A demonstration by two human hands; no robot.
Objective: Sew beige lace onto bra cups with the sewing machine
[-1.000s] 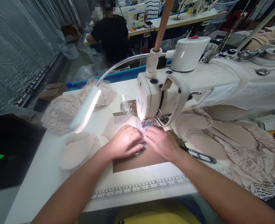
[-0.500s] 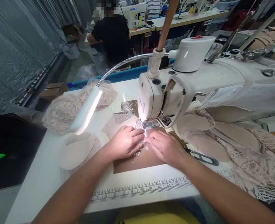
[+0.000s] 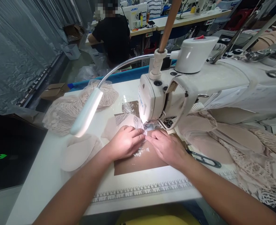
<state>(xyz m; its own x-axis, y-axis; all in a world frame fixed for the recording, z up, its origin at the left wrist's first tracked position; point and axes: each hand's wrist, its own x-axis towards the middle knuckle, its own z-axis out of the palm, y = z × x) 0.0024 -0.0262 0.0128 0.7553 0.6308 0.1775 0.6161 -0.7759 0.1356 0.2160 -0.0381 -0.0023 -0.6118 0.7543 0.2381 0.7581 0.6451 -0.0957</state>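
My left hand (image 3: 126,142) and my right hand (image 3: 167,147) lie side by side just in front of the needle of a white sewing machine (image 3: 166,93). Both press a piece of pale lace fabric (image 3: 138,123) down onto the brown patch of the table (image 3: 138,162). Fingers of both hands are curled and pinched together on the fabric where they meet under the presser foot. The lace runs away behind the needle, lit by the lamp.
A gooseneck lamp (image 3: 86,112) hangs over the table's left. Lace pieces (image 3: 63,112) and foam cups (image 3: 78,153) lie left; more lace and cups (image 3: 234,147) are piled right. Thread snips (image 3: 203,160) rest by my right wrist. A printed ruler (image 3: 140,192) edges the table. A person in black (image 3: 112,34) sits beyond.
Both hands stay at the needle; the fingers have shifted slightly and more lace now shows behind the presser foot.
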